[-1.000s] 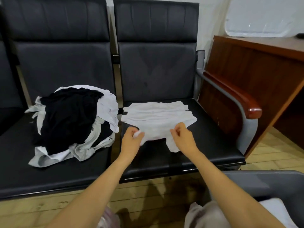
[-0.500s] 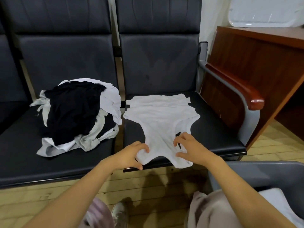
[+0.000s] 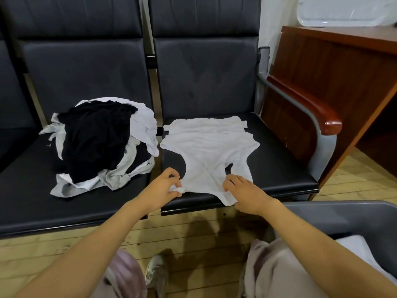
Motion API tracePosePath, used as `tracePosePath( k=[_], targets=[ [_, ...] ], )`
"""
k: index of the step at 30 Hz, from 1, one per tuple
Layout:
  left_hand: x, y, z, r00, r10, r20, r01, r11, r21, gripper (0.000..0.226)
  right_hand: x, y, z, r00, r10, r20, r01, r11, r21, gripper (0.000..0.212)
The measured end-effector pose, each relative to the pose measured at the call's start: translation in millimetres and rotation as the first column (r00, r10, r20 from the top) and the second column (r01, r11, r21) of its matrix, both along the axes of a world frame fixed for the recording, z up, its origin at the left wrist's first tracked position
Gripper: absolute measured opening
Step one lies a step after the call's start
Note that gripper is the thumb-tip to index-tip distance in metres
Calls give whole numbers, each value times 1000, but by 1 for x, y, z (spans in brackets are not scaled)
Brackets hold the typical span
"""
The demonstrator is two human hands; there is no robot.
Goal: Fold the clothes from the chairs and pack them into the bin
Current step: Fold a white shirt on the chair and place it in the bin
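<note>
A white garment [image 3: 208, 147] lies spread flat on the right black chair seat [image 3: 279, 168], its narrow end at the front edge. My left hand [image 3: 165, 188] pinches the left corner of that narrow end. My right hand [image 3: 242, 192] grips the right corner, fingers curled over the cloth. On the left chair seat [image 3: 25, 201] sits a pile of clothes [image 3: 101, 143], black on top with white and grey pieces under it. The grey bin [image 3: 343, 216] stands at the lower right with white cloth [image 3: 361, 248] inside.
A wooden armrest [image 3: 305, 104] on a grey metal frame bounds the right chair. Beyond it stands a brown wooden desk [image 3: 335, 61] with a white tray [image 3: 343, 11] on top. The floor is light wood planks [image 3: 193, 244]. My knees and a shoe [image 3: 154, 274] show below.
Both hands pulled the garment's near end toward the seat's front edge, unfolding it from a short folded shape into a long flat one. The pile stayed put.
</note>
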State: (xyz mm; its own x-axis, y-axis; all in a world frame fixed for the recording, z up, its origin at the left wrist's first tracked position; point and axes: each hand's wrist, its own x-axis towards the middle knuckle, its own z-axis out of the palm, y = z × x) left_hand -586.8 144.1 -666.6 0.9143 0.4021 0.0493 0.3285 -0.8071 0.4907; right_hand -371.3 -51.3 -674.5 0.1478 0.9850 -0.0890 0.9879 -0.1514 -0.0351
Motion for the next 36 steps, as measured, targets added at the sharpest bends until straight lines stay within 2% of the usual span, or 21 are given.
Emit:
tracePosePath(
  k=[4, 8, 12, 17, 20, 25, 27, 30, 33, 36],
  targets=[
    [-1, -2, 2, 1000, -16, 4, 16, 1000, -5, 14, 6, -5, 9, 998, -22, -59, 30, 990, 141, 25],
    [-2, -4, 21, 985, 60, 164, -48, 996, -76, 11, 8, -4, 38, 985, -140, -106, 169, 918, 360, 27],
    [4, -7, 68, 936, 262, 234, -217, 955, -201, 14, 9, 3, 98, 953, -231, -197, 295, 860, 418, 26],
    [7, -23, 163, 737, 410, 537, -282, 909, -307, 15, -5, 6, 197, 951, -204, -231, 304, 750, 588, 21],
    [-4, -39, 218, 683, 349, 642, -216, 936, -279, 16, -18, -3, 251, 956, -164, -245, 289, 679, 675, 18],
    [-27, -64, 274, 545, 312, 778, -64, 941, -332, 31, -42, -27, 307, 958, -74, -277, 271, 554, 787, 17],
    [-30, -69, 280, 542, 321, 776, -49, 935, -352, 37, -45, -33, 311, 959, -59, -276, 261, 553, 791, 16],
    [-28, -66, 269, 574, 362, 734, -84, 918, -387, 38, -40, -34, 298, 955, -75, -287, 271, 616, 739, 17],
    [-19, -57, 241, 663, 378, 646, -142, 911, -387, 37, -26, -27, 267, 939, -113, -324, 309, 690, 655, 16],
    [-7, -42, 208, 757, 384, 528, -189, 903, -387, 34, -12, -15, 232, 921, -148, -361, 348, 730, 588, 7]
  ],
)
